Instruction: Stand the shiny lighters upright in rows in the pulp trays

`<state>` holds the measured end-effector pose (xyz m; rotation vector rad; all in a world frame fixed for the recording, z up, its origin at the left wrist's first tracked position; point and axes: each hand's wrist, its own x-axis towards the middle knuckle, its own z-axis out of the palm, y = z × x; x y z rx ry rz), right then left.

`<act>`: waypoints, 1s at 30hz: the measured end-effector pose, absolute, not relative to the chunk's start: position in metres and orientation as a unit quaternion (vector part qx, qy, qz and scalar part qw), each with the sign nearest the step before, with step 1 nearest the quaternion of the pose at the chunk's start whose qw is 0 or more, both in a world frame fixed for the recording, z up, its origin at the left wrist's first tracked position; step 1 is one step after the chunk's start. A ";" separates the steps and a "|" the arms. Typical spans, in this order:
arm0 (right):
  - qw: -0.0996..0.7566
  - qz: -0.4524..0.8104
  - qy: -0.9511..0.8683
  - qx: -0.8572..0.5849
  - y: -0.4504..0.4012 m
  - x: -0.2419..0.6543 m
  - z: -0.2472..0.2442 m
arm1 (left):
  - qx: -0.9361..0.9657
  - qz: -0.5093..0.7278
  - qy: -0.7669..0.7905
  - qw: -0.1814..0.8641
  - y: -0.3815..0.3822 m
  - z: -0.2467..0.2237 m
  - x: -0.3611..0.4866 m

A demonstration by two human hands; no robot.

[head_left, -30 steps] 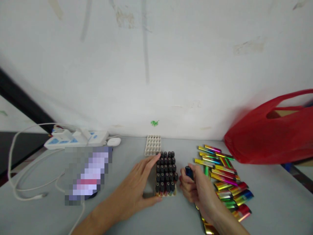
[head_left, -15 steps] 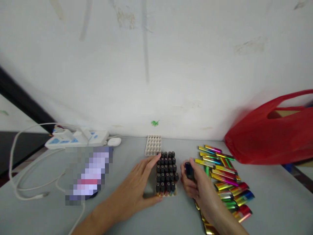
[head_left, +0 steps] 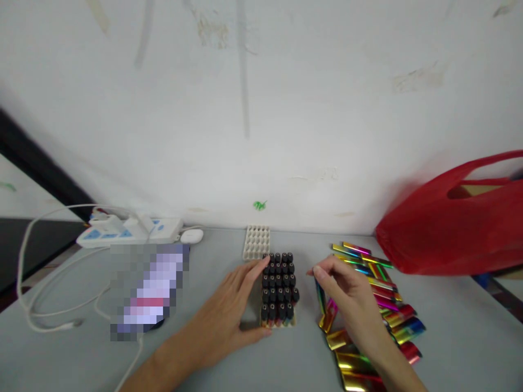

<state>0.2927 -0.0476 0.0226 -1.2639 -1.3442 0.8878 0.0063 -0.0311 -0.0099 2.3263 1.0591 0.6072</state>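
Rows of black-topped cylinders (head_left: 278, 281) stand upright in a pale tray at the centre. My left hand (head_left: 226, 305) steadies this block, fingertips at its upper left corner and thumb at its lower left edge. To the right of the block, my right hand (head_left: 341, 286) pinches a slim dark, shiny item (head_left: 320, 294) between thumb and fingers; it hangs downward. Shiny coloured metallic pieces (head_left: 355, 362) lie under and around my right forearm, several more behind it.
An off-white holed tray (head_left: 257, 243) sits by the wall behind the block. On the left are a blurred phone (head_left: 153, 288), a power strip (head_left: 131, 233), a white earbud case (head_left: 192, 236) and loose cables. A red bag (head_left: 449, 218) stands at the right.
My right hand has turned and shifted slightly right, and the dark item now hangs below its fingertips instead of lying within the curled fingers. My left hand has stayed on the block.
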 end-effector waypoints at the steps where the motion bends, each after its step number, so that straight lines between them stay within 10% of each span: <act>1: 0.515 0.381 -0.563 -0.522 -0.047 0.297 0.025 | 0.856 0.222 0.391 0.254 -0.031 -0.010 0.006; 14: 0.304 0.492 -0.655 -0.486 -0.052 0.320 0.031 | 0.860 0.228 0.385 0.247 -0.031 -0.013 0.004; 30: 0.321 0.461 -0.675 -0.478 -0.050 0.321 0.030 | 0.862 0.227 0.381 0.245 -0.030 -0.014 0.004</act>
